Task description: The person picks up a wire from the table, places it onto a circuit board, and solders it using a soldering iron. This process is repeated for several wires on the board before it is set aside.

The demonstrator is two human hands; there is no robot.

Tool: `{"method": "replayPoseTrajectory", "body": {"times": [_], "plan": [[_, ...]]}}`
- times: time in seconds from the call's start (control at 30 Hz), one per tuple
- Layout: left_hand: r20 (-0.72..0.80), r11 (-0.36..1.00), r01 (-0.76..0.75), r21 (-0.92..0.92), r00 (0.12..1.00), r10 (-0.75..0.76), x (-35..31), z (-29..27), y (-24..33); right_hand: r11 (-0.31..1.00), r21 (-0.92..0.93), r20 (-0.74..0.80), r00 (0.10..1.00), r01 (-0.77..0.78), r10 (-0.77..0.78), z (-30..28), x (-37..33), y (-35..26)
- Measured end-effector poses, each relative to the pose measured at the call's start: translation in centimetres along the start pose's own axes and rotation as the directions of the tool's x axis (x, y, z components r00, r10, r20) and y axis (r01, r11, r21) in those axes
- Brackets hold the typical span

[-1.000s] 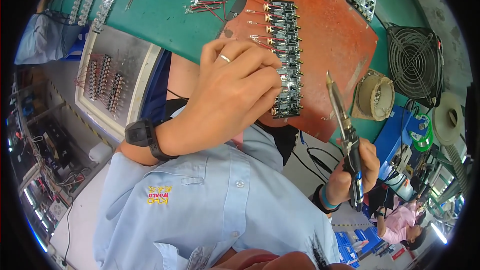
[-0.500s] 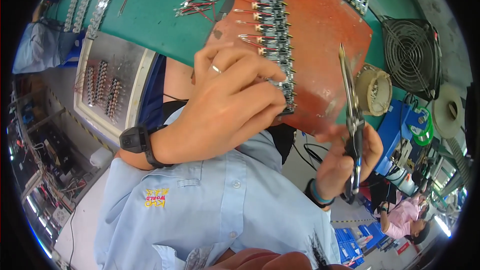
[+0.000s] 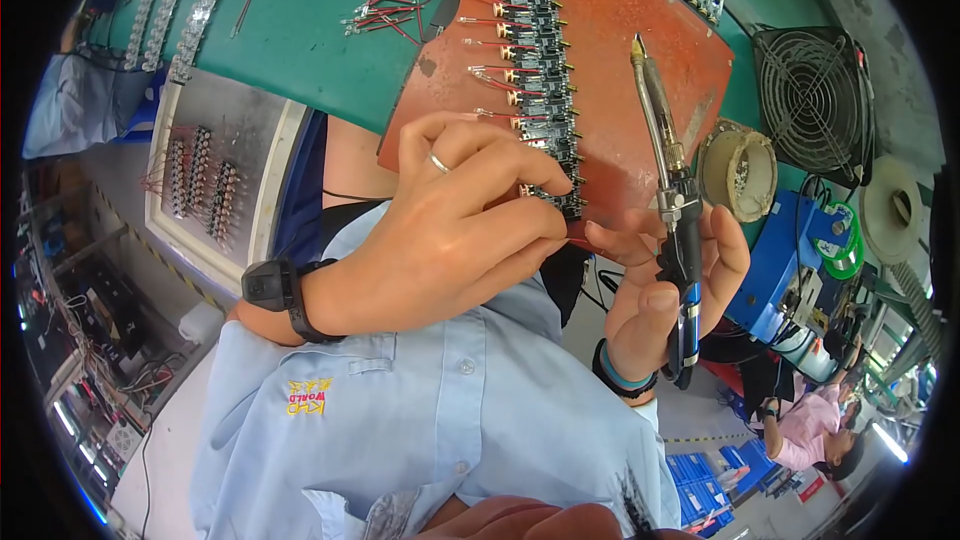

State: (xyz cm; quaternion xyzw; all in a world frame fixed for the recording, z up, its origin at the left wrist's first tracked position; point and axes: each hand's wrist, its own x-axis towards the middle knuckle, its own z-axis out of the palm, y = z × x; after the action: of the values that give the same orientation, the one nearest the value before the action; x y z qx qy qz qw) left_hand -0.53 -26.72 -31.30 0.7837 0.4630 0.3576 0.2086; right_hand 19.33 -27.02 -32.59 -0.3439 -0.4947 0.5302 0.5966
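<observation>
A dark strip of small circuit boards lies on an orange-red mat, with short red leads along its left side and brass pins along its right. Over the strip's near end, my left hand is closed, fingertips bunched together; what they grip is hidden. A thin reddish strand shows between those fingertips and my right hand. My right hand grips a soldering iron by its black handle. A thin metal tube runs along its shaft, and the tip points up, right of the strip and apart from it.
Loose red and black wires lie on the green table left of the mat. A round tub, a black fan and a blue machine stand at right. A framed tray with finished-looking strips sits at left.
My right hand has moved left, closer to my left hand, its thumb and fingers now spread around the iron. The iron's tip has shifted up and left. My left hand stays at the strip's near end.
</observation>
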Motion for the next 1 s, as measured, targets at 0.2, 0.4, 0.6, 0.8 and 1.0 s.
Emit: {"method": "replayPoseTrajectory", "body": {"times": [0.2, 0.4, 0.6, 0.8, 1.0], "plan": [[-0.031, 0.995, 0.051, 0.082, 0.998, -0.049, 0.2, -0.2, -0.8, 0.981, -0.187, -0.072, 0.995, 0.049, -0.064, -0.3, -0.1, -0.1], [-0.088, 0.975, 0.125, 0.187, 0.990, -0.110, 0.7, 0.4, -1.9, 0.853, -0.462, 0.139, 0.970, 0.243, -0.200, -5.0, -0.7, -1.9], [-0.087, 0.967, 0.160, 0.199, 0.986, -0.145, 0.9, 0.8, -1.7, 0.806, -0.495, 0.285, 0.937, 0.325, -0.202, -6.2, -1.0, -2.5], [-0.090, 0.967, 0.181, 0.181, 0.982, -0.167, 0.8, 0.8, -1.8, 0.803, -0.505, 0.376, 0.918, 0.318, -0.127, -5.2, -0.8, -2.2], [-0.088, 0.964, 0.180, 0.195, 0.982, -0.165, 0.9, 0.9, -1.7, 0.791, -0.526, 0.381, 0.918, 0.313, -0.110, -5.3, -0.5, -2.1]]}}
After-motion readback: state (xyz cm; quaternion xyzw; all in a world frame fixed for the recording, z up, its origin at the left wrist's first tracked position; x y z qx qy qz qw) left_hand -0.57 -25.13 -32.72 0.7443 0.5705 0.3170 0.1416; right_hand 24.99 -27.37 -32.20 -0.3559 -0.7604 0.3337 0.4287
